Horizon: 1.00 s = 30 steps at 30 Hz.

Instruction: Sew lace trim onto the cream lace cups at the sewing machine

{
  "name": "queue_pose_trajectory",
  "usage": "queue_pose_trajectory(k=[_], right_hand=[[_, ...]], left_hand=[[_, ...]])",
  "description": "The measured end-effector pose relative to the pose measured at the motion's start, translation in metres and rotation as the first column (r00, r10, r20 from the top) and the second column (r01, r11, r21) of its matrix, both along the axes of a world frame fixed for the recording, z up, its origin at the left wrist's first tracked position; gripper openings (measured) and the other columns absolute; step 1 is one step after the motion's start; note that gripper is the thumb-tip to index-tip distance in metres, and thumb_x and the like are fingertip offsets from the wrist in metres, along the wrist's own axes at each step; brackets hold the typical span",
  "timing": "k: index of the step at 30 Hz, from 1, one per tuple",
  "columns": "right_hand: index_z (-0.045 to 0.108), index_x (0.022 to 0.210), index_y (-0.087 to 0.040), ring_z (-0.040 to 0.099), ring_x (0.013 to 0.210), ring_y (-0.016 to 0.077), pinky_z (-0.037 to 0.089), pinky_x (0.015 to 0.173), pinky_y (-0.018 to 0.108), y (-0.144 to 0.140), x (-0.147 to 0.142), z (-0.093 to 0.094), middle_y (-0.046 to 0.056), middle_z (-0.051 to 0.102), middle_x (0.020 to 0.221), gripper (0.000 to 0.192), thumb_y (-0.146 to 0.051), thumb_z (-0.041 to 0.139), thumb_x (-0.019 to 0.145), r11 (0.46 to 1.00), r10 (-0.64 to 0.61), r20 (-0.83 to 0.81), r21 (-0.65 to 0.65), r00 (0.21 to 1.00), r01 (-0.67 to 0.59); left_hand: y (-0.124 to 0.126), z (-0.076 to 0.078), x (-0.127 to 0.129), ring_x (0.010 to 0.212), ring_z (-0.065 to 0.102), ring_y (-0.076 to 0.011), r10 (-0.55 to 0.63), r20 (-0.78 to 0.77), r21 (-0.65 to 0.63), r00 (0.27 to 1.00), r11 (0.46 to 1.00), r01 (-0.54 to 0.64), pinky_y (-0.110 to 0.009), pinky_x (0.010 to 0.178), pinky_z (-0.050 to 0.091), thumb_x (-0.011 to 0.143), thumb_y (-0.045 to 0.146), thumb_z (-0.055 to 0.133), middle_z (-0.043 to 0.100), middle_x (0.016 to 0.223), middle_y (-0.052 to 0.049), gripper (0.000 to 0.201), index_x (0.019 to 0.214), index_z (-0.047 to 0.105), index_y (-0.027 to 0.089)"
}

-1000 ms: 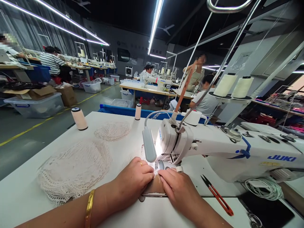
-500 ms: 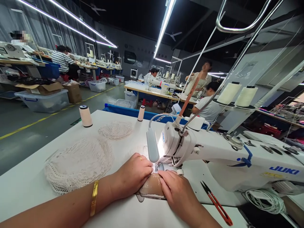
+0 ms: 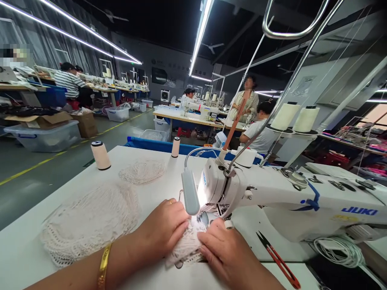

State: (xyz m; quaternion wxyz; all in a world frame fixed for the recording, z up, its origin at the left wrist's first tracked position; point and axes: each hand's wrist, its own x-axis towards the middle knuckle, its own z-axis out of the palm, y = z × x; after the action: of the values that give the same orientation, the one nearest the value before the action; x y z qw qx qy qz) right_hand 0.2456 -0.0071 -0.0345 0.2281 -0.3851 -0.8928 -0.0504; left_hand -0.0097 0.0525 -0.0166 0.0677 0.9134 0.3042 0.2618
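My left hand (image 3: 160, 231) and my right hand (image 3: 222, 249) press side by side on a small white net piece (image 3: 186, 245) lying at the needle of a white JUKI sewing machine (image 3: 272, 193). Both hands pinch the net with their fingers closed on it, just under the machine's lit lamp (image 3: 190, 191). A gold bangle (image 3: 103, 268) is on my left wrist and a ring on one left finger. The needle itself is hidden behind the lamp and my fingers.
A heap of white net pieces (image 3: 87, 219) lies left of my hands, a smaller net (image 3: 142, 171) farther back. Two thread spools (image 3: 100, 155) (image 3: 175, 147) stand on the table. Red-handled snips (image 3: 279, 259) lie right. Two thread cones (image 3: 298, 117) sit on the stand. Other people sew at tables beyond.
A white net piece now lies bunched under my fingers where a tan piece showed before. Both hands have shifted slightly toward me; the view has tilted a little.
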Motion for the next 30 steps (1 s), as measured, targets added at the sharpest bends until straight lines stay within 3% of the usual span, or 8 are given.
queue_pose_trajectory(k=[2, 6, 9, 13, 15, 19, 25, 30], right_hand=[[0.066, 0.087, -0.024, 0.06, 0.083, 0.0262, 0.048, 0.076, 0.038, 0.005, 0.015, 0.004, 0.004, 0.066, 0.083, 0.019, -0.017, 0.063, 0.104, 0.99, -0.128, 0.085, 0.071, 0.988, 0.122], [0.066, 0.078, -0.023, 0.061, 0.083, 0.029, 0.048, 0.078, 0.042, 0.01, 0.03, 0.012, 0.008, 0.066, 0.078, 0.026, -0.004, 0.061, 0.096, 0.942, -0.293, 0.096, 0.203, 0.951, 0.269], [0.068, 0.086, -0.023, 0.062, 0.085, 0.0285, 0.05, 0.08, 0.041, 0.002, 0.017, 0.014, 0.008, 0.068, 0.083, 0.025, -0.013, 0.054, 0.104, 0.967, -0.206, -0.002, 0.152, 0.979, 0.203], [0.069, 0.112, -0.025, 0.066, 0.103, 0.0251, 0.055, 0.088, 0.036, -0.007, 0.0, 0.012, 0.007, 0.075, 0.116, 0.023, -0.01, 0.057, 0.099, 0.992, 0.051, -0.051, -0.109, 0.997, -0.056], [0.069, 0.105, -0.025, 0.066, 0.102, 0.026, 0.055, 0.088, 0.036, -0.005, 0.004, 0.01, 0.006, 0.075, 0.112, 0.029, -0.002, 0.058, 0.091, 0.99, 0.003, -0.011, -0.141, 1.0, -0.004], [0.07, 0.102, -0.024, 0.063, 0.097, 0.0287, 0.054, 0.084, 0.039, -0.001, 0.017, 0.011, 0.008, 0.073, 0.101, 0.032, -0.001, 0.057, 0.086, 0.983, -0.171, 0.017, -0.062, 0.985, 0.172], [0.066, 0.1, -0.024, 0.064, 0.095, 0.023, 0.049, 0.081, 0.035, -0.007, 0.003, 0.016, 0.003, 0.075, 0.1, 0.03, 0.001, 0.052, 0.091, 0.984, 0.055, -0.045, -0.169, 0.998, -0.061], [0.061, 0.093, -0.023, 0.062, 0.089, 0.021, 0.044, 0.075, 0.034, -0.007, 0.001, 0.012, 0.001, 0.073, 0.095, 0.026, 0.0, 0.05, 0.093, 0.983, 0.036, -0.069, -0.175, 0.997, -0.047]], left_hand=[[-0.004, 0.007, 0.0, 0.074, 0.053, -0.0211, -0.016, -0.049, -0.005, 0.999, 1.0, 0.016, -0.035, 0.07, 0.038, 0.1, 0.014, 0.051, 0.062, 0.084, -0.003, 0.022, 0.08, 0.058, 0.021], [-0.01, 0.011, 0.003, 0.074, 0.052, -0.0182, -0.143, -0.053, -0.144, 0.988, 0.98, 0.135, -0.033, 0.07, 0.038, 0.1, 0.013, 0.055, 0.062, 0.085, -0.001, 0.027, 0.074, 0.051, 0.02], [-0.011, 0.008, 0.004, 0.081, 0.055, -0.02, -0.163, -0.014, -0.114, 0.986, 0.98, 0.161, -0.034, 0.073, 0.041, 0.1, 0.012, 0.053, 0.063, 0.093, -0.003, 0.02, 0.082, 0.057, 0.02], [-0.009, 0.003, 0.003, 0.087, 0.056, -0.0238, -0.103, -0.035, -0.041, 0.994, 0.994, 0.101, -0.036, 0.074, 0.043, 0.1, 0.013, 0.052, 0.063, 0.098, -0.008, 0.02, 0.082, 0.058, 0.02], [-0.01, 0.001, 0.005, 0.087, 0.057, -0.0234, -0.114, -0.03, -0.052, 0.993, 0.992, 0.112, -0.036, 0.074, 0.044, 0.101, 0.013, 0.053, 0.064, 0.1, -0.008, 0.021, 0.082, 0.058, 0.02], [-0.017, 0.0, 0.012, 0.091, 0.061, -0.0232, -0.183, -0.006, -0.08, 0.983, 0.98, 0.182, -0.036, 0.076, 0.045, 0.101, 0.011, 0.056, 0.071, 0.108, -0.005, 0.017, 0.089, 0.063, 0.02], [-0.023, -0.006, 0.014, 0.09, 0.062, -0.0231, -0.208, -0.007, -0.036, 0.978, 0.977, 0.208, -0.037, 0.078, 0.044, 0.105, 0.007, 0.053, 0.073, 0.095, -0.004, 0.023, 0.091, 0.065, 0.021], [-0.023, -0.007, 0.014, 0.088, 0.061, -0.0226, -0.205, 0.007, -0.03, 0.979, 0.978, 0.205, -0.038, 0.079, 0.043, 0.106, 0.008, 0.049, 0.074, 0.095, -0.003, 0.025, 0.092, 0.065, 0.021]])
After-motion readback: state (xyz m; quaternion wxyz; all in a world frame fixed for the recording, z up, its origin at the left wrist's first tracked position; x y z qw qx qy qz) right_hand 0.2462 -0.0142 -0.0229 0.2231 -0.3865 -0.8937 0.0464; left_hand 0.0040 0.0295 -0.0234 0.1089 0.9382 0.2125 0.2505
